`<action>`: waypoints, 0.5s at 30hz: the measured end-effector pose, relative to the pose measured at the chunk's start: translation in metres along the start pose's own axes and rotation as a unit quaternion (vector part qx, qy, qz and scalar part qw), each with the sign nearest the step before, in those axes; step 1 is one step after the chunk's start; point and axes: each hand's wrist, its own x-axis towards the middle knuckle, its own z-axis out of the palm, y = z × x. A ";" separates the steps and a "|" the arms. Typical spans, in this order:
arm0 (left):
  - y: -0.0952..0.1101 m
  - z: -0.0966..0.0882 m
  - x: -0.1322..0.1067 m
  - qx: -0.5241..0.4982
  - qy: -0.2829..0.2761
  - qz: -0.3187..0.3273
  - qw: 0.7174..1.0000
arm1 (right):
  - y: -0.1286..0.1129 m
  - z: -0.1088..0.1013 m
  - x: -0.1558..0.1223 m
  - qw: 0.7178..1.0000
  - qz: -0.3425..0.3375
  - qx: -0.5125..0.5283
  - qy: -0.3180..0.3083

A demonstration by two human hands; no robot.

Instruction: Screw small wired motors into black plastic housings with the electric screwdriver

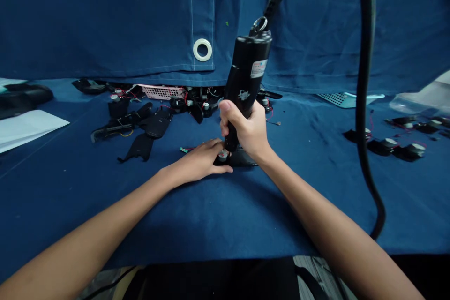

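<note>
My right hand [244,129] is wrapped around a black electric screwdriver [246,61], which leans slightly with its lower end down. That end is at a small round metal motor [222,154] on a black plastic part [242,157] lying on the blue cloth. The screwdriver's bit cannot be made out. My left hand [202,160] holds the part from the left, thumb along its near side and fingers on its far side. A small green connector [183,150] on a wire pokes out beyond my left fingers.
Black plastic shells [156,123] lie at the back left, beside a pink basket [163,91] and several wired motor parts. More black pieces with motors [383,146] lie at right, near a pale blue basket [346,99]. The thick screwdriver cable [363,79] loops down the right side. White paper [30,126] lies left.
</note>
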 end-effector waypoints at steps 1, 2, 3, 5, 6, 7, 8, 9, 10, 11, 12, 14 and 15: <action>0.000 0.000 0.000 0.001 0.000 0.002 1.000 | 0.000 0.000 0.000 1.000 -0.001 -0.001 0.000; 0.000 0.000 0.000 0.003 -0.001 0.004 1.000 | 0.000 0.000 0.000 1.000 -0.002 -0.002 -0.001; 0.000 0.000 0.000 0.005 -0.002 0.005 1.000 | 0.000 0.000 0.000 1.000 -0.003 -0.002 -0.001; 0.000 0.000 -0.001 0.010 -0.003 0.004 1.000 | 0.000 0.001 -0.001 1.000 -0.004 -0.005 -0.001; 0.000 0.001 -0.001 0.013 -0.003 0.004 1.000 | 0.000 0.001 -0.001 1.000 -0.004 -0.007 -0.001; 0.000 0.001 -0.001 0.015 -0.002 0.004 1.000 | 0.000 0.001 -0.001 1.000 -0.003 -0.009 -0.002; 0.000 0.001 -0.001 0.017 -0.002 0.004 1.000 | 0.000 0.002 -0.001 1.000 -0.003 -0.011 -0.002; 0.000 0.002 -0.001 0.019 0.000 0.005 1.000 | -0.001 0.002 -0.001 1.000 -0.003 -0.011 -0.002; 0.000 0.002 -0.001 0.020 0.001 0.007 1.000 | -0.001 0.002 -0.002 1.000 -0.002 -0.012 -0.004; 0.000 0.002 -0.001 0.022 0.003 0.010 1.000 | -0.002 0.002 -0.002 1.000 -0.002 -0.011 -0.005; 0.000 0.002 0.000 0.023 0.003 0.011 1.000 | -0.002 0.002 -0.002 1.000 -0.003 -0.009 -0.007; 0.000 0.002 0.000 0.025 0.002 0.012 1.000 | -0.003 0.002 -0.002 1.000 -0.002 -0.006 -0.009; 0.001 0.002 -0.001 0.025 0.000 0.012 1.000 | -0.003 0.002 -0.002 1.000 0.000 -0.006 -0.008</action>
